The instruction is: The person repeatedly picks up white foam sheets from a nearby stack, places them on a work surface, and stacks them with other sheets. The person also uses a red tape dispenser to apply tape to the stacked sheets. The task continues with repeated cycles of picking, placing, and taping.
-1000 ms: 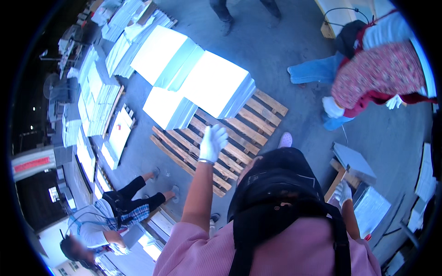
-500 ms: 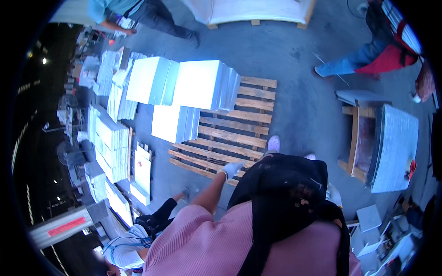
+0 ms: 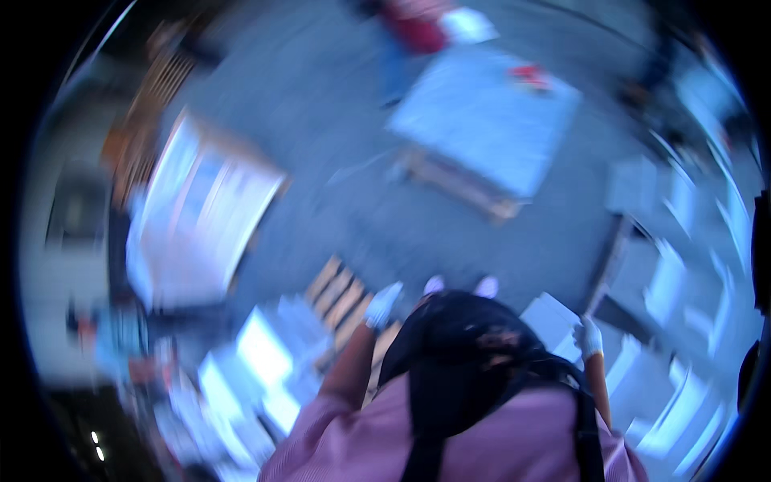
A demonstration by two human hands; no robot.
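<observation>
My left hand (image 3: pixel 384 305), in a white glove, hangs beside the black apron with its fingers stretched out and nothing visible in them. Behind and below it lies the slatted wooden pallet (image 3: pixel 341 293), with white stacked blocks (image 3: pixel 265 347) to its left. On the other side, my right hand (image 3: pixel 589 336), also in a white glove, is held low with its fingers loosely apart. It appears nearest to a pale flat panel (image 3: pixel 546 317); whether it touches anything there is blurred.
Ahead stands a pallet load with a pale flat top (image 3: pixel 482 120) and a red item (image 3: pixel 530 78) on it. A person in red and blue (image 3: pixel 405 32) is beyond it. A wrapped white load (image 3: pixel 205 217) is at left; several white panels (image 3: pixel 671 281) crowd the right.
My view has swung right, so the pallet and stacked blocks now lie lower left and the pale-topped load is ahead. My right hand has come into clearer sight.
</observation>
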